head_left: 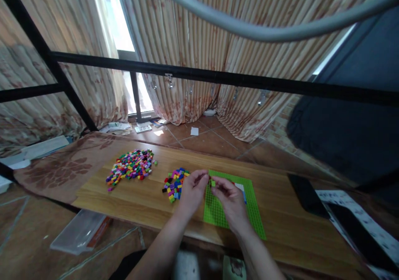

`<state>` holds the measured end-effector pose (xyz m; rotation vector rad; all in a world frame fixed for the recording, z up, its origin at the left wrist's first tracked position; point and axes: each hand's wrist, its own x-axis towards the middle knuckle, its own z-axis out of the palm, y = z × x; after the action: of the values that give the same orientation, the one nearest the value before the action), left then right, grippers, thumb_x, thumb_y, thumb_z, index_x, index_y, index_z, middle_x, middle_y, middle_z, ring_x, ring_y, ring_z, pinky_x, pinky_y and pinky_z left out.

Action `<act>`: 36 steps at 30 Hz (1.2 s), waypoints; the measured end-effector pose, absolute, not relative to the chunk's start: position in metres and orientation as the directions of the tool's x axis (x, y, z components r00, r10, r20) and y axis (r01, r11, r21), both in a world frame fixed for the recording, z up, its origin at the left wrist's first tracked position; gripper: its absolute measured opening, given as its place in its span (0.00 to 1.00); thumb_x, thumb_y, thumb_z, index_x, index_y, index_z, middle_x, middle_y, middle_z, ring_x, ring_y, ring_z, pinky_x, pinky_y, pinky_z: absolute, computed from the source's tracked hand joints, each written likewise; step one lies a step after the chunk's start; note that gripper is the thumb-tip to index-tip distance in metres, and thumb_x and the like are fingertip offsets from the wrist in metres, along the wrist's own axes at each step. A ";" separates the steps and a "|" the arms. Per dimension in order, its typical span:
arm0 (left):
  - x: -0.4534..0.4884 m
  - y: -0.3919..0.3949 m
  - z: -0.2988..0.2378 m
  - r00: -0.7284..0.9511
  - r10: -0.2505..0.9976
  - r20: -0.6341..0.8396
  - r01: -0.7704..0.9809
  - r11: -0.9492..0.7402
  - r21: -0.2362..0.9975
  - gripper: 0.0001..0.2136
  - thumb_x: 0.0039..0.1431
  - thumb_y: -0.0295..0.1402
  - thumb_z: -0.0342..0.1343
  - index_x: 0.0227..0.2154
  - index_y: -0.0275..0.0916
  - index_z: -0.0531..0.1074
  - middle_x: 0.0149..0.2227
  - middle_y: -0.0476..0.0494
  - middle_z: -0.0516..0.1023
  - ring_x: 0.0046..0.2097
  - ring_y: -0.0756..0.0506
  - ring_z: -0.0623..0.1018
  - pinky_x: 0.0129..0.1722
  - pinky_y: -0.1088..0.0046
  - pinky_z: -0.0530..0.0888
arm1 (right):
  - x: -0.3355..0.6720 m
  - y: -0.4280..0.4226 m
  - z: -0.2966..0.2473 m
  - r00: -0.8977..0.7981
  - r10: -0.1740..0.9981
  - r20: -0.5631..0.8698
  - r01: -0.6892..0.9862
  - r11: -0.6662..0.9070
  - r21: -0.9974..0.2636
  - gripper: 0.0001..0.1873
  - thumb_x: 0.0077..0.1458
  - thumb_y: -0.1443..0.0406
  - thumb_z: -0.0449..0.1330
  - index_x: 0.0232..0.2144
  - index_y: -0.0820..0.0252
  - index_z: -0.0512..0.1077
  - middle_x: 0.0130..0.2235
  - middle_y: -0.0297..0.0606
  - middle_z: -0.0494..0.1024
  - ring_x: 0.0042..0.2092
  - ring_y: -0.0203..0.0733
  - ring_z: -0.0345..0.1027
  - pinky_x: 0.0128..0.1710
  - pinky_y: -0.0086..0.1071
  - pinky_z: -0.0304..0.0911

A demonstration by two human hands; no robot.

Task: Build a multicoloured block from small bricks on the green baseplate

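Over the left edge of a green baseplate (218,217), my two hands are close together with fingertips nearly meeting. My right hand (232,199) pinches a small lime-green toy brick (213,183) between thumb and fingers. My left hand (193,190) is closed in a pinch just left of that brick; what it grips, if anything, is too small to tell. Partly behind my right hand, white, red and blue bricks (240,187) sit on the baseplate. Beside my left hand lies a small pile of mixed bricks (172,185), partly hidden by it.
A larger heap of colourful bricks (132,164) spreads over the left of the wooden table (140,201). At the right lie a black flat object (307,194) and a printed sheet (336,199). A black metal rail (193,73) crosses beyond the table. A clear plastic box (77,232) is below.
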<state>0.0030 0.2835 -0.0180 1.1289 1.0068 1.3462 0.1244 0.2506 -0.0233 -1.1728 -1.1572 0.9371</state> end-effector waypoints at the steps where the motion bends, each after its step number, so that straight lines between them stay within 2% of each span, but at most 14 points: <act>1: 0.007 0.282 -0.017 0.035 0.996 0.086 -0.209 -0.077 0.975 0.10 0.51 0.33 0.59 0.35 0.33 0.76 0.33 0.44 0.79 0.35 0.49 0.76 0.38 0.75 0.71 | 0.130 0.249 -0.023 0.195 0.960 0.201 0.092 0.186 -0.978 0.15 0.47 0.63 0.63 0.40 0.55 0.77 0.35 0.36 0.77 0.38 0.40 0.69 0.41 0.36 0.65; 5: 0.020 0.277 -0.016 0.153 0.984 0.096 -0.219 -0.061 0.974 0.11 0.51 0.34 0.60 0.35 0.34 0.76 0.32 0.44 0.79 0.34 0.49 0.75 0.37 0.75 0.71 | 0.150 0.242 -0.023 0.208 0.941 0.269 0.334 0.190 -0.923 0.22 0.51 0.63 0.60 0.50 0.53 0.72 0.42 0.39 0.78 0.42 0.43 0.71 0.44 0.39 0.66; 8: 0.029 0.274 -0.016 0.232 0.967 0.103 -0.207 -0.054 0.977 0.10 0.50 0.35 0.61 0.34 0.34 0.77 0.31 0.45 0.79 0.32 0.50 0.75 0.35 0.75 0.71 | 0.163 0.239 -0.022 0.183 0.935 0.304 0.414 0.207 -0.886 0.22 0.53 0.63 0.59 0.52 0.52 0.70 0.43 0.39 0.78 0.42 0.42 0.72 0.45 0.39 0.67; 14: 0.050 0.275 -0.013 0.269 0.956 0.115 -0.222 -0.055 0.974 0.09 0.51 0.34 0.61 0.33 0.34 0.77 0.30 0.45 0.79 0.32 0.50 0.75 0.35 0.75 0.71 | 0.184 0.239 -0.020 0.200 0.923 0.329 0.429 0.219 -0.876 0.22 0.54 0.62 0.58 0.52 0.53 0.69 0.43 0.39 0.78 0.43 0.42 0.73 0.46 0.39 0.67; 18: 0.064 0.279 -0.012 0.236 0.967 0.094 -0.238 -0.036 0.971 0.08 0.49 0.33 0.62 0.31 0.34 0.77 0.28 0.47 0.78 0.30 0.51 0.74 0.33 0.76 0.71 | 0.198 0.242 -0.018 0.187 0.917 0.353 0.461 0.235 -0.856 0.12 0.55 0.60 0.58 0.41 0.55 0.74 0.38 0.38 0.78 0.39 0.41 0.72 0.42 0.36 0.67; 21: 0.070 0.284 -0.012 0.217 0.971 0.103 -0.216 -0.055 0.975 0.07 0.49 0.33 0.61 0.30 0.34 0.77 0.27 0.47 0.77 0.30 0.51 0.74 0.33 0.76 0.71 | 0.206 0.246 -0.018 0.210 0.912 0.352 0.455 0.227 -0.861 0.11 0.54 0.59 0.59 0.37 0.56 0.75 0.34 0.37 0.78 0.36 0.40 0.71 0.39 0.34 0.66; 25: 0.068 0.299 -0.016 0.083 0.990 0.116 -0.157 -0.102 0.982 0.08 0.50 0.33 0.60 0.33 0.35 0.77 0.31 0.46 0.79 0.33 0.49 0.76 0.37 0.74 0.72 | 0.216 0.254 -0.020 0.284 0.905 0.315 0.433 0.172 -0.885 0.13 0.53 0.59 0.59 0.39 0.57 0.76 0.37 0.39 0.79 0.37 0.42 0.71 0.40 0.36 0.66; 29: 0.059 0.314 -0.027 -0.008 0.996 0.091 -0.052 -0.092 0.994 0.10 0.51 0.33 0.59 0.35 0.35 0.78 0.31 0.46 0.80 0.33 0.48 0.76 0.36 0.73 0.72 | 0.226 0.261 -0.023 0.347 0.887 0.303 0.439 0.132 -0.889 0.16 0.53 0.58 0.58 0.42 0.57 0.76 0.40 0.40 0.80 0.39 0.44 0.72 0.42 0.38 0.66; 36: 0.064 0.311 -0.034 0.127 0.988 0.087 0.148 -0.105 0.983 0.08 0.54 0.31 0.54 0.33 0.36 0.78 0.32 0.44 0.81 0.35 0.47 0.77 0.37 0.73 0.72 | 0.229 0.265 -0.030 0.268 0.915 0.300 0.547 0.111 -0.829 0.15 0.54 0.59 0.57 0.41 0.56 0.77 0.42 0.41 0.80 0.44 0.47 0.71 0.46 0.42 0.64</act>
<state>0.0643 0.3109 -0.0343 1.4489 1.1830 1.1116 0.2291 0.2648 -0.0302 -1.5592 -1.4005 0.4719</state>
